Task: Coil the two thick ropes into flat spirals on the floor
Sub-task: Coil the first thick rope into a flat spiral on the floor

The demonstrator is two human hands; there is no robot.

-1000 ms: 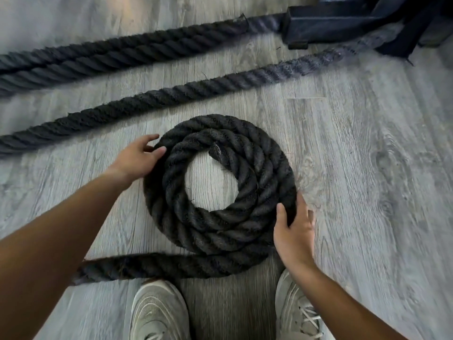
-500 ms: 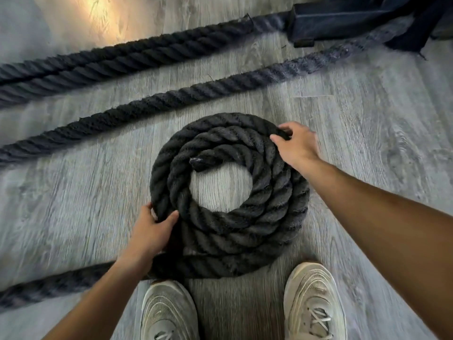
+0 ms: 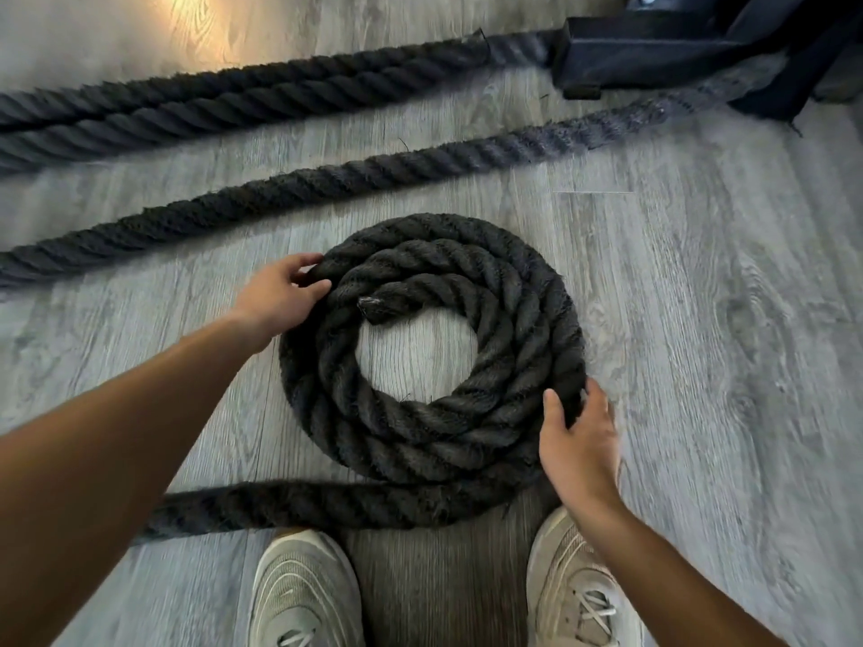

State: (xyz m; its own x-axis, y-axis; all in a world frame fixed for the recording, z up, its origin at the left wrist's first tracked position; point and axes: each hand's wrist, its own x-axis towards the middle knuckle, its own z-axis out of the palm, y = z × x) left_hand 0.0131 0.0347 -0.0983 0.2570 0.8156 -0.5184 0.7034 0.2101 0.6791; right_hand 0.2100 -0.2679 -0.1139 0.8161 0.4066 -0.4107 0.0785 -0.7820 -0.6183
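A thick black rope [image 3: 527,319] lies on the grey wood floor in a flat spiral of about three turns, its taped end [image 3: 371,306] at the inner ring. The rope's loose tail [image 3: 280,504] runs left from the coil's bottom. My left hand [image 3: 275,296] grips the outer turn at the upper left, fingers curled over it. My right hand [image 3: 579,441] holds the outer turn at the lower right, thumb on top. A second rope [image 3: 327,189] lies straight and uncoiled behind the coil.
Two more rope lengths [image 3: 233,105] lie side by side at the back left. A black metal frame [image 3: 654,49] stands at the top right, where the ropes lead. My two pale shoes [image 3: 303,595] [image 3: 574,576] are just below the coil.
My left hand moved from the coil's lower left to its upper left. My right hand moved from the upper right to the lower right. The coil turned slightly.
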